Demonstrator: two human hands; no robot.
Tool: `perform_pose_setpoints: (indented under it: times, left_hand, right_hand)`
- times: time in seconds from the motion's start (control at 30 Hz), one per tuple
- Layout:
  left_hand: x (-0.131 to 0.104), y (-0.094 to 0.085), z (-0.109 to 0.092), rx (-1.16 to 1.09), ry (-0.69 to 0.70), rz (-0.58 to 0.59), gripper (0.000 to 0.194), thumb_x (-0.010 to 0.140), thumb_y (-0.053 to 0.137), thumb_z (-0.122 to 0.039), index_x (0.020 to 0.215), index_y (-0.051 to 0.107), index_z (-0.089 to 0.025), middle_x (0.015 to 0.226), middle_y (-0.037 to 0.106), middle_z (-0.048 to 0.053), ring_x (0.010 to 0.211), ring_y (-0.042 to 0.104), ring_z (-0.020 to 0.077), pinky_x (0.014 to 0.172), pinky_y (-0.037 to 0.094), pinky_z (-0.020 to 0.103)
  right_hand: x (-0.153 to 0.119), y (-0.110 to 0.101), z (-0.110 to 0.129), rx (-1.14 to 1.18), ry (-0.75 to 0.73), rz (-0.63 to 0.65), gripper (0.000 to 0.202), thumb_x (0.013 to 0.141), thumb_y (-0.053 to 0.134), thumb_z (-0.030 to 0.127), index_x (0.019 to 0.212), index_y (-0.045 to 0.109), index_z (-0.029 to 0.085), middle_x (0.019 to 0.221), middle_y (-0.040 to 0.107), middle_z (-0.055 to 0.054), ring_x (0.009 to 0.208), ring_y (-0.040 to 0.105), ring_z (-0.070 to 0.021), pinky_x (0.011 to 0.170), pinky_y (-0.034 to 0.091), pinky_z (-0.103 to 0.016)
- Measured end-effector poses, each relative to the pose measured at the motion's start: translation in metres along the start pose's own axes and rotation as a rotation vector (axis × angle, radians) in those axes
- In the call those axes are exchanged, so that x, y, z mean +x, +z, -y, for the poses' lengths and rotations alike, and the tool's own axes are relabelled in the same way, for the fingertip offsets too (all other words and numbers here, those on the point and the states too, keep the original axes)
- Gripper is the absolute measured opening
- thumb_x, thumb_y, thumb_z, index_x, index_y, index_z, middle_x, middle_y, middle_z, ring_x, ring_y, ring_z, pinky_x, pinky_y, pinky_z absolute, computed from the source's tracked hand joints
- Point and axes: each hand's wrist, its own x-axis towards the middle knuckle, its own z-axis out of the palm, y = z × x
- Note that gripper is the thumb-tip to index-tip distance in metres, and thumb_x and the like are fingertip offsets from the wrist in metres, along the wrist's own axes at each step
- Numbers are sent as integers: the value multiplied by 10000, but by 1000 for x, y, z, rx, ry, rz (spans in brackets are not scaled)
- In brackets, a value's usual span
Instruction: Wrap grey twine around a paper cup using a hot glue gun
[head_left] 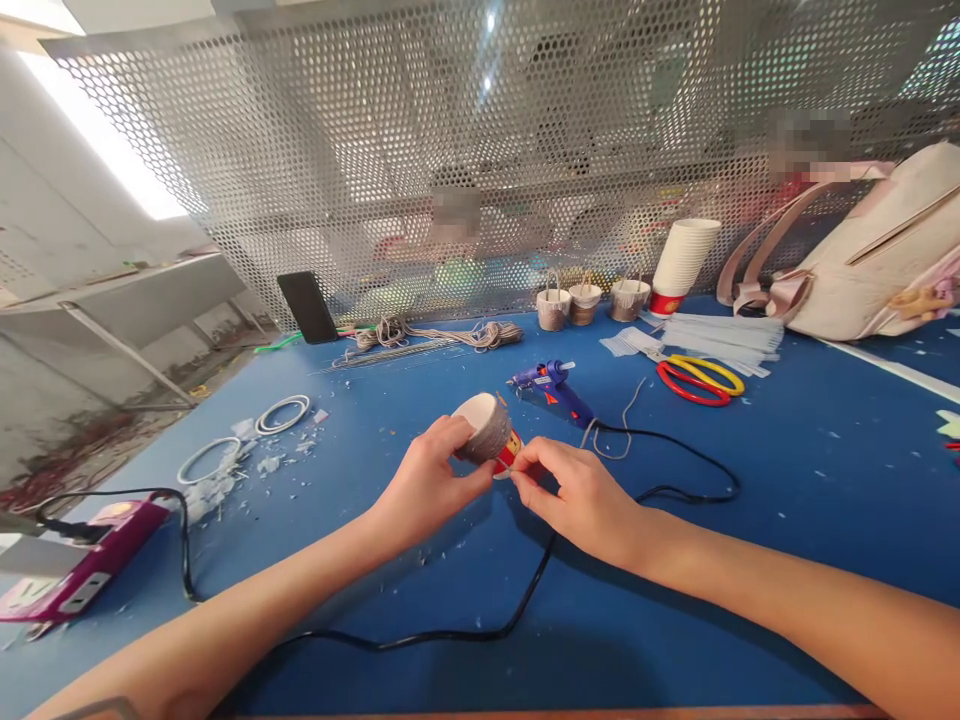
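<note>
A paper cup (pixel 489 432), wrapped around its upper part in grey-brown cord, is tilted above the blue table. Its red printed lower part shows below the cord. My left hand (pixel 439 480) is closed around the cup from the left, thumb underneath. At the cup's lower end, my right hand (pixel 574 492) has thumb and forefinger pinched together; what they hold is too small to make out. Just behind the cup lies a blue glue gun (pixel 555 388), its black cable running to the right. A loose piece of cord (pixel 616 440) lies beside the gun.
Cord bundles (pixel 480 336), a phone (pixel 307 307), several small wrapped cups (pixel 553 310) and stacked paper cups (pixel 684 262) stand or lie along the perforated screen (pixel 360 190). Scissors (pixel 701 382) and white strips (pixel 724 338) lie right, near a bag (pixel 877 250). A power strip (pixel 94 560) lies left.
</note>
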Motion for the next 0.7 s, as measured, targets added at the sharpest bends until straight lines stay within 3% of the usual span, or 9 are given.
perform_pose_setpoints:
  times: [0.07, 0.2, 0.23, 0.3, 0.4, 0.47, 0.53, 0.6, 0.7]
  left_hand:
    - [0, 2, 1, -7, -7, -13, 75, 728, 560, -213, 666, 539, -176, 659, 518, -20, 665, 467, 132, 600, 374, 237]
    - [1, 3, 10, -83, -65, -113, 77, 735, 553, -238, 696, 551, -172, 699, 532, -15, 674, 477, 130, 649, 403, 248]
    - [1, 3, 13, -117, -95, -135, 81, 735, 557, -248, 719, 563, -169, 722, 550, -11, 688, 494, 132, 670, 415, 253]
    - [1, 3, 18, -190, -165, -150, 117, 733, 566, -269, 774, 589, -162, 780, 600, 4, 739, 538, 150, 715, 435, 267]
    - [2, 4, 23, -265, -246, -130, 188, 724, 581, -290, 841, 617, -147, 849, 652, 28, 808, 584, 184, 757, 448, 293]
    - [3, 5, 23, -287, -273, -110, 221, 721, 582, -296, 870, 628, -139, 874, 666, 39, 825, 595, 195, 766, 448, 302]
    - [2, 5, 21, -287, -284, -100, 245, 715, 581, -308, 879, 637, -135, 874, 674, 42, 819, 599, 197, 759, 447, 301]
    - [1, 6, 19, -285, -294, -94, 260, 704, 584, -325, 875, 644, -138, 859, 682, 36, 807, 603, 197, 749, 447, 295]
    - [-1, 6, 16, -308, -320, -77, 276, 695, 586, -345, 871, 651, -143, 859, 695, 31, 817, 613, 206, 759, 454, 295]
  right_hand:
    - [-2, -3, 5, 3, -113, 52, 94, 870, 463, 153, 812, 515, 205, 682, 617, -7, 587, 566, -128, 563, 465, -257]
    - [-9, -22, 13, -247, -679, 210, 159, 888, 463, 268, 913, 594, 182, 888, 709, -90, 585, 595, -157, 523, 477, -313]
    - [-11, -29, 12, -313, -761, 215, 188, 886, 465, 299, 932, 604, 182, 957, 708, -107, 581, 599, -160, 503, 474, -321]
    - [-13, -43, 5, -366, -787, 163, 203, 879, 464, 303, 980, 599, 190, 1045, 689, -122, 635, 626, -172, 510, 484, -324]
    - [-7, -59, -16, -299, -564, -63, 186, 857, 420, 147, 938, 569, 224, 919, 696, -82, 741, 644, -174, 598, 500, -308]
    - [2, -66, -32, -232, -278, -199, 241, 859, 358, 96, 764, 536, 230, 676, 638, -25, 599, 595, -145, 549, 465, -279]
    - [14, -68, -48, -172, 53, -185, 292, 890, 335, 171, 648, 490, 223, 535, 534, 13, 468, 498, -125, 487, 417, -266]
    - [26, -65, -62, -117, 329, -100, 339, 913, 341, 308, 638, 514, 210, 540, 534, 8, 488, 501, -131, 512, 423, -268]
    - [39, -52, -80, -108, 521, -59, 262, 829, 503, 422, 842, 610, 183, 813, 666, -57, 757, 613, -189, 681, 470, -300]
